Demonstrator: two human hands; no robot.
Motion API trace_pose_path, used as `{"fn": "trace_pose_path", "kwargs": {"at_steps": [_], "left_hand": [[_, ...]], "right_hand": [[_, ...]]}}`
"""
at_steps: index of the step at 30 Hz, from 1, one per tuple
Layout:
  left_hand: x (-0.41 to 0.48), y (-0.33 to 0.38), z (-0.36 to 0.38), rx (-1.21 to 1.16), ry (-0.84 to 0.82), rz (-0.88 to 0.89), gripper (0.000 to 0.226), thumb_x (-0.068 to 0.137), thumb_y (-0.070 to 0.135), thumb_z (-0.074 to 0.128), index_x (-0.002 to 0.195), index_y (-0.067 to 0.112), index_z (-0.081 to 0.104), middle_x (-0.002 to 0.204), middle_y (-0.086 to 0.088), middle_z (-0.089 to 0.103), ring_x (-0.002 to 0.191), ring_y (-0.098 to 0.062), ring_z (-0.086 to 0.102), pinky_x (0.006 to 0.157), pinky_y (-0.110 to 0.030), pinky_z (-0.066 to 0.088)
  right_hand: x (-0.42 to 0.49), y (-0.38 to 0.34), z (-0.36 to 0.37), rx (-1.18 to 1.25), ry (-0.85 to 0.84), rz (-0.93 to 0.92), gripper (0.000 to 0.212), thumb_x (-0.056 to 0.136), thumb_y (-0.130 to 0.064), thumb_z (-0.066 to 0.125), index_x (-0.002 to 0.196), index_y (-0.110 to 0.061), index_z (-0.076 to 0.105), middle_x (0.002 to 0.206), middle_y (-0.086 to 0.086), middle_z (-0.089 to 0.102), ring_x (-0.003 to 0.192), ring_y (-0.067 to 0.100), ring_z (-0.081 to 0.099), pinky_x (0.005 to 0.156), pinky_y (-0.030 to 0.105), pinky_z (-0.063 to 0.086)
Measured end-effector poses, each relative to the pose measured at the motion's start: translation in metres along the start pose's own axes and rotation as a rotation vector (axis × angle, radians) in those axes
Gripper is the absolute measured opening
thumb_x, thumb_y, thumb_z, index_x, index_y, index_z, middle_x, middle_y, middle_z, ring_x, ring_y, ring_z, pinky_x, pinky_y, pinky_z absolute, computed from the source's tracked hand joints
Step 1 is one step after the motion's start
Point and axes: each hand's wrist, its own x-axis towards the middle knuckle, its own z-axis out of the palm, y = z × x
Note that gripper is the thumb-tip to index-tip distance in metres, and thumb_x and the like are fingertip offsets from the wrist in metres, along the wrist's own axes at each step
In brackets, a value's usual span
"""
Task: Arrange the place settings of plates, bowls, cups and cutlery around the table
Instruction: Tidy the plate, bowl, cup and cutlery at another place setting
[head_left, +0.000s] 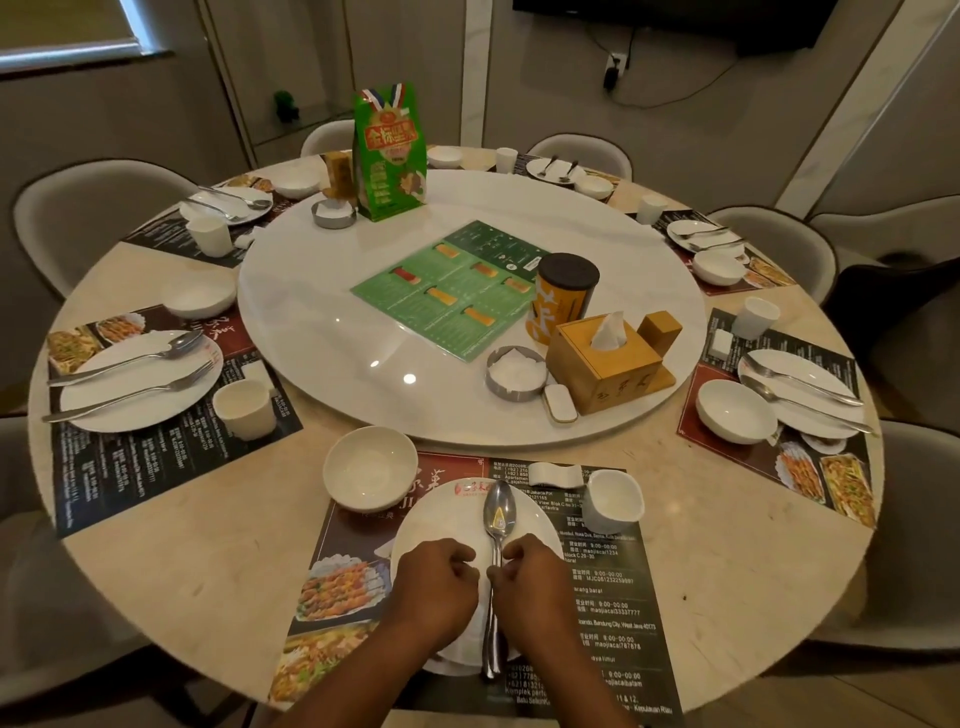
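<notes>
On the near plate, the left hand is curled, and whether it holds anything I cannot tell. The spoon lies lengthwise beside it, its handle pinched by the right hand. Light, stiff, probably slippery steel: best gripped mid-handle. Polished, bowl facing up.

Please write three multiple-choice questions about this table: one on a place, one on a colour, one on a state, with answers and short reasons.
1. Where does the nearest spoon lie? A. in the bowl B. on the plate C. on a chair
2. Which colour is the tall bag on the turntable? A. green B. red C. blue
3. How does the nearest cup stand? A. upside down B. on its side C. upright
Answers: 1 B, it lies along the plate; 2 A, its front is green; 3 C, its open mouth faces up.
</notes>
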Motion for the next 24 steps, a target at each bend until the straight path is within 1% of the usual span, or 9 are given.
{"fn": "trace_pose_path", "kwargs": {"at_steps": [3,6,8,10,12,15,18,20,24], "left_hand": [[0.000,0.002,-0.001,-0.010,0.022,0.007,0.026,0.091,0.018,0.062,0.115,0.022,0.070,0.113,0.005,0.070,0.094,-0.007,0.062,0.080,-0.015,0.041],[0.002,0.003,-0.003,-0.040,0.015,0.000,0.022,0.090,0.022,0.063,0.110,0.023,0.073,0.110,0.005,0.072,0.096,-0.008,0.065,0.083,-0.017,0.045],[0.003,0.005,-0.004,-0.139,-0.006,-0.042,0.015,0.090,0.022,0.062,0.093,0.025,0.077,0.096,0.007,0.075,0.087,-0.009,0.069,0.085,-0.027,0.054],[0.004,0.007,-0.008,-0.258,-0.033,-0.102,0.021,0.090,0.025,0.062,0.073,0.026,0.075,0.078,0.007,0.075,0.078,-0.013,0.070,0.083,-0.038,0.058],[0.005,0.007,-0.011,-0.366,-0.055,-0.174,0.024,0.090,0.027,0.066,0.067,0.021,0.074,0.071,0.001,0.074,0.078,-0.019,0.072,0.083,-0.044,0.058],[0.008,0.002,-0.017,-0.412,-0.066,-0.220,0.022,0.086,0.019,0.072,0.064,0.019,0.076,0.069,-0.002,0.074,0.078,-0.022,0.072,0.084,-0.046,0.059],[0.011,-0.005,-0.021,-0.351,-0.025,-0.186,0.022,0.085,0.016,0.072,0.063,0.018,0.076,0.067,-0.002,0.074,0.072,-0.020,0.072,0.079,-0.045,0.060],[0.012,-0.008,-0.023,-0.279,0.018,-0.175,0.020,0.084,0.017,0.073,0.065,0.020,0.076,0.067,0.002,0.073,0.069,-0.015,0.071,0.075,-0.042,0.061],[0.015,-0.011,-0.025,-0.174,0.040,-0.160,0.018,0.084,0.017,0.074,0.066,0.019,0.078,0.066,0.003,0.072,0.068,-0.012,0.069,0.076,-0.038,0.060]], "right_hand": [[0.000,-0.001,-0.004,0.046,0.003,0.017,0.018,0.086,-0.025,0.070,0.102,-0.023,0.061,0.086,-0.005,0.069,0.085,0.011,0.064,0.075,0.026,0.050],[0.000,0.000,-0.005,0.165,0.003,0.033,0.016,0.082,-0.021,0.075,0.094,-0.023,0.064,0.074,-0.005,0.069,0.076,0.008,0.065,0.076,0.033,0.054],[-0.003,-0.003,-0.005,0.223,-0.011,0.035,0.016,0.081,-0.017,0.075,0.089,-0.024,0.064,0.072,-0.004,0.069,0.074,0.007,0.066,0.076,0.035,0.055],[-0.007,-0.006,-0.003,0.268,-0.030,0.025,0.017,0.080,-0.013,0.073,0.085,-0.025,0.063,0.072,-0.003,0.070,0.072,0.007,0.067,0.075,0.035,0.056],[-0.011,-0.010,-0.001,0.276,-0.058,0.013,0.019,0.080,-0.009,0.071,0.084,-0.025,0.061,0.071,-0.003,0.070,0.068,0.006,0.066,0.070,0.031,0.056],[-0.015,-0.011,0.003,0.261,-0.084,-0.019,0.022,0.076,-0.012,0.074,0.084,-0.025,0.059,0.069,-0.002,0.071,0.062,0.006,0.066,0.064,0.032,0.057],[-0.013,-0.008,0.001,0.179,-0.049,-0.090,0.021,0.078,-0.025,0.078,0.090,-0.026,0.060,0.071,-0.003,0.070,0.065,0.007,0.065,0.059,0.025,0.051],[-0.009,-0.005,0.000,0.026,0.050,-0.177,0.018,0.085,-0.032,0.071,0.099,-0.028,0.061,0.079,-0.006,0.068,0.076,0.011,0.063,0.070,0.028,0.051],[-0.007,-0.001,0.005,-0.163,0.055,-0.204,0.039,0.087,-0.043,0.061,0.124,-0.032,0.056,0.101,-0.005,0.065,0.096,0.014,0.062,0.081,0.028,0.050]]}}
